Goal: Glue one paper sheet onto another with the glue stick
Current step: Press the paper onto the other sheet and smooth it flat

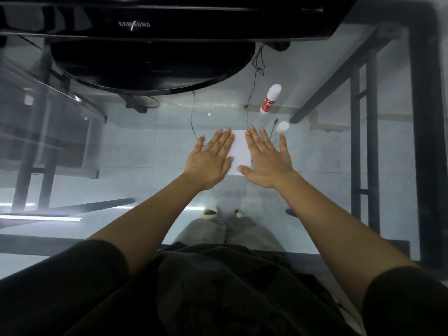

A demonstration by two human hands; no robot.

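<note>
A white paper sheet (240, 151) lies flat on the glass table, and I cannot tell whether a second sheet lies under it. My left hand (212, 158) rests palm down on its left edge, fingers spread. My right hand (266, 158) lies flat on its right edge, fingers apart. Neither hand holds anything. The glue stick (270, 98), white with a red label, stands uncapped beyond my right hand. Its white cap (282, 127) sits on the glass just past my right fingertips.
A black Samsung monitor (155, 27) and its round base (155, 71) fill the far side of the glass table (145, 146). Black table frame bars (339, 76) run at the right. Cables trail behind the paper. My legs and shoes show through the glass.
</note>
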